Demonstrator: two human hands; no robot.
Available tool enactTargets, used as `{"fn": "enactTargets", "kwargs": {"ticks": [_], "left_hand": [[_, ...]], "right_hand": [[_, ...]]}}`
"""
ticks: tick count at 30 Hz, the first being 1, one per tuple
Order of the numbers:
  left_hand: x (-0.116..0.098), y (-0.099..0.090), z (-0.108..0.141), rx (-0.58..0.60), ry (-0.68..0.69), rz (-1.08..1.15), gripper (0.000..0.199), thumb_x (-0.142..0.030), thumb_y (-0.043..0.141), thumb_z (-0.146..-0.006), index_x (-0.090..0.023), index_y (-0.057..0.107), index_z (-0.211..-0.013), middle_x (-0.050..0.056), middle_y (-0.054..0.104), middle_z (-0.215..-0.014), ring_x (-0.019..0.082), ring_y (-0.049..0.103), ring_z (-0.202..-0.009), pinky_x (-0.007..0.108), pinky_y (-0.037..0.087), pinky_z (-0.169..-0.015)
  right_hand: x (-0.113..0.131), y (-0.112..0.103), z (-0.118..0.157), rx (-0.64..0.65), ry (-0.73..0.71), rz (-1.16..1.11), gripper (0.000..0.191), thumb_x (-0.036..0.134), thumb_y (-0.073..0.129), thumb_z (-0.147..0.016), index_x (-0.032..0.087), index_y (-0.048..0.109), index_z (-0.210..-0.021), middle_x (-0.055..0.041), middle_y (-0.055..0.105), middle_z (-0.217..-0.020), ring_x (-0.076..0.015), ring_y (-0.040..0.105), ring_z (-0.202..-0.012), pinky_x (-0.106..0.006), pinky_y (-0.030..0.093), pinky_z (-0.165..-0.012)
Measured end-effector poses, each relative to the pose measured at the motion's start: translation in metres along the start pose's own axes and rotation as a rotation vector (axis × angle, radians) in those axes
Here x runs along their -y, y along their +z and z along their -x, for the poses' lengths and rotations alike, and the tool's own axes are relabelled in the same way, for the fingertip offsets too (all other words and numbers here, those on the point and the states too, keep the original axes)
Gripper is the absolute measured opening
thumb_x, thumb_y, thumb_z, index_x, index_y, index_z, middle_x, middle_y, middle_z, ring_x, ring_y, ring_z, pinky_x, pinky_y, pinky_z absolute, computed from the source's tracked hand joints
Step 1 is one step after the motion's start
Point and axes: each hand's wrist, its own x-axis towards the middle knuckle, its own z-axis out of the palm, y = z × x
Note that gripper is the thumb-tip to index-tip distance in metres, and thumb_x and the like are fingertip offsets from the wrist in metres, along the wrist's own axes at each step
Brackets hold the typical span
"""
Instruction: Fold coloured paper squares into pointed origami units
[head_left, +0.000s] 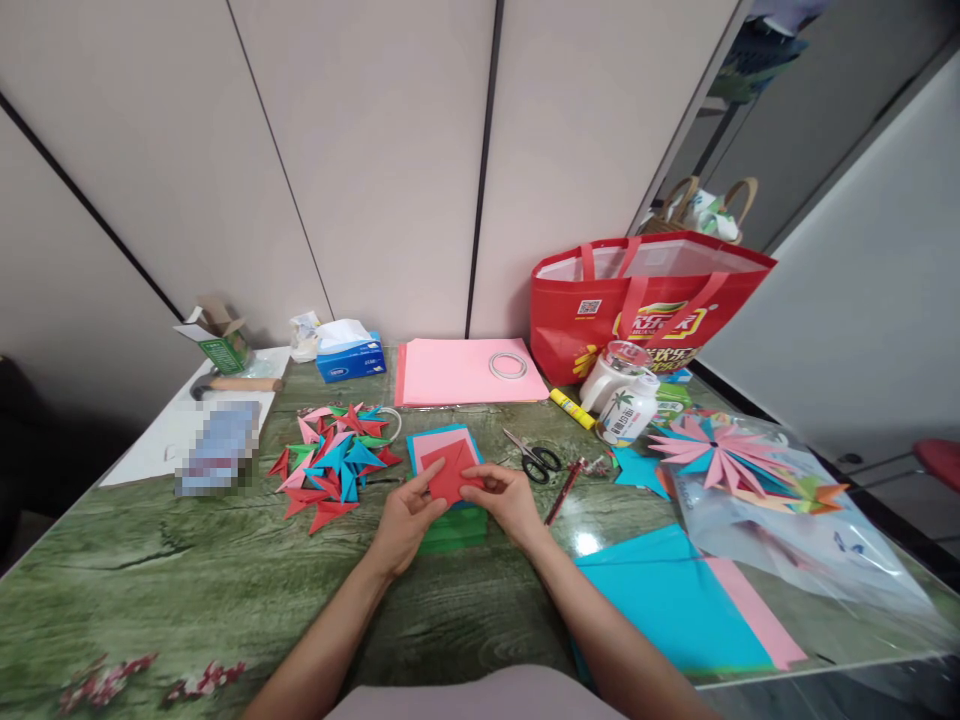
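Note:
A small red sheet of folding paper (451,474) with crease lines is held up between my two hands. My left hand (409,520) grips its left side, thumb on the front. On the right side, my right hand (506,495) pinches the edge between thumb and fingers. Just behind and under it lies a stack of square papers, with blue and pink paper (457,440) at the back and green paper (454,530) nearer me. Left of my hands is a heap of folded paper pieces (337,465) in red, pink, blue and green.
Black-handled scissors (538,460) and a reddish pen (564,492) lie to the right. Pink sheets with a tape roll (508,366), a glue stick (573,409), a white bottle (627,410) and a red bag (570,325) stand behind. Blue sheets (667,600) lie front right; a tissue box (350,352) back left.

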Motion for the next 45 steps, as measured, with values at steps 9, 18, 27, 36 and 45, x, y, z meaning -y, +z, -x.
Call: {"fn": "enactTargets", "kwargs": {"ticks": [9, 18, 27, 36, 45], "left_hand": [[0.006, -0.005, -0.001, -0.02, 0.04, -0.137, 0.044, -0.02, 0.066, -0.065, -0.018, 0.059, -0.109, 0.008, 0.061, -0.113, 0.025, 0.052, -0.106, 0.039, 0.038, -0.092], [0.004, -0.003, -0.001, -0.084, 0.027, -0.218, 0.041, -0.019, 0.071, -0.06, -0.016, 0.064, -0.1, 0.004, 0.07, -0.091, 0.021, 0.062, -0.083, 0.029, 0.048, -0.073], [0.012, -0.004, -0.002, -0.152, 0.044, -0.125, 0.046, -0.019, 0.073, -0.055, -0.016, 0.065, -0.1, 0.006, 0.071, -0.086, 0.021, 0.063, -0.077, 0.03, 0.048, -0.071], [0.007, -0.004, 0.0, -0.152, 0.064, -0.224, 0.044, -0.021, 0.072, -0.056, -0.015, 0.065, -0.099, -0.004, 0.061, -0.053, 0.009, 0.051, -0.048, 0.02, 0.041, -0.05], [0.003, -0.004, -0.003, -0.132, 0.049, -0.122, 0.048, -0.019, 0.074, -0.053, -0.016, 0.065, -0.099, 0.003, 0.07, -0.081, 0.018, 0.062, -0.074, 0.029, 0.047, -0.072]], "right_hand": [[-0.002, 0.001, 0.0, 0.008, 0.002, -0.023, 0.021, 0.023, 0.074, -0.053, 0.017, 0.067, -0.073, -0.0009, 0.066, -0.068, -0.014, 0.058, -0.06, -0.025, 0.047, -0.057], [-0.004, 0.002, 0.0, 0.028, -0.041, 0.08, 0.019, 0.026, 0.072, -0.056, 0.017, 0.064, -0.07, -0.0004, 0.062, -0.063, -0.0128, 0.055, -0.056, -0.024, 0.046, -0.054], [-0.003, 0.011, 0.008, 0.059, -0.138, 0.226, 0.026, 0.021, 0.068, -0.058, 0.02, 0.054, -0.081, -0.0015, 0.054, -0.08, -0.0149, 0.054, -0.068, -0.021, 0.047, -0.051], [-0.009, 0.004, 0.003, 0.094, -0.051, 0.127, 0.027, 0.017, 0.063, -0.06, 0.02, 0.049, -0.084, 0.0022, 0.055, -0.065, -0.0124, 0.056, -0.057, -0.022, 0.048, -0.051], [-0.003, 0.0, -0.002, 0.083, -0.048, -0.017, 0.023, 0.019, 0.062, -0.059, 0.021, 0.048, -0.077, 0.0033, 0.057, -0.068, -0.0122, 0.058, -0.058, -0.026, 0.054, -0.056]]}}
